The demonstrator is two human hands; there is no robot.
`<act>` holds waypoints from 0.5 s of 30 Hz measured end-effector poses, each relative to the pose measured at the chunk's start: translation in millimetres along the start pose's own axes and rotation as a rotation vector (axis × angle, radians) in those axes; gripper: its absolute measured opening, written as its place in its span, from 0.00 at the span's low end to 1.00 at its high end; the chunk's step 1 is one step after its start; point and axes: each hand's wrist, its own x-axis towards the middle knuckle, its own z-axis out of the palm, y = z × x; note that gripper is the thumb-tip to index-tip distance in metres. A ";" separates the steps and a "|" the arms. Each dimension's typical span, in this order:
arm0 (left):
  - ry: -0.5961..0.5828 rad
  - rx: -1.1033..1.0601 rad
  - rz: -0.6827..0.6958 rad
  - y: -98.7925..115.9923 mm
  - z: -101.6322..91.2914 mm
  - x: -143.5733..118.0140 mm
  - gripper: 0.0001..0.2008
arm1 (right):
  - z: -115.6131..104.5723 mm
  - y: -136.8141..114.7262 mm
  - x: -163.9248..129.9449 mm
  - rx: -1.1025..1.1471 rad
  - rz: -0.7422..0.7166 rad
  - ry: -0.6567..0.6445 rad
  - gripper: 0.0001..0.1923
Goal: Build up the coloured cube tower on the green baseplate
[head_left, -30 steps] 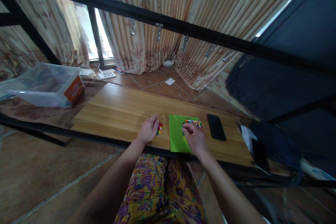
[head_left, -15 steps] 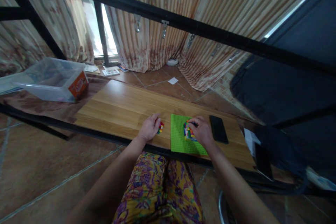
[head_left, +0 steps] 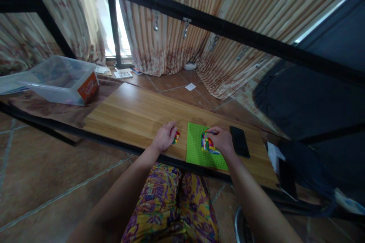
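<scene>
My left hand (head_left: 165,136) rests on the wooden board with its fingers stretched out. Under and beside its fingertips lies a small pile of loose toy bricks (head_left: 177,137) in red, yellow and green, partly covered by the hand. A green studded baseplate (head_left: 194,153) lies to the right. On it stands a low, multicoloured build of toy bricks (head_left: 208,145). Over this build's upper right side, my right hand (head_left: 222,140) has its thumb and fingers pinched together at the bricks. The fingers mostly hide the single brick there.
A black phone (head_left: 239,141) lies right of the baseplate on the wooden board (head_left: 137,110). To the far left stands a clear plastic bin (head_left: 61,79) with an orange label. A black metal bar (head_left: 199,22) crosses above the board, and another runs along its near edge.
The camera view has shifted slightly. My right fingers have moved a little on the brick build; my left hand stays by the loose bricks.
</scene>
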 end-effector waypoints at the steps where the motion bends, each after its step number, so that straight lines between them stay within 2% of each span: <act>1: 0.000 -0.003 0.001 -0.1 0.1 0.0 0.18 | -0.1 0.3 0.2 0.010 0.020 -0.007 0.06; 10: -0.008 -0.026 0.006 -0.1 -0.3 -0.3 0.17 | -6.9 -8.5 3.8 0.027 0.170 -0.111 0.16; 15: 0.007 -0.032 0.013 0.9 -0.6 -1.1 0.17 | -13.0 -7.3 15.7 0.001 0.170 -0.212 0.12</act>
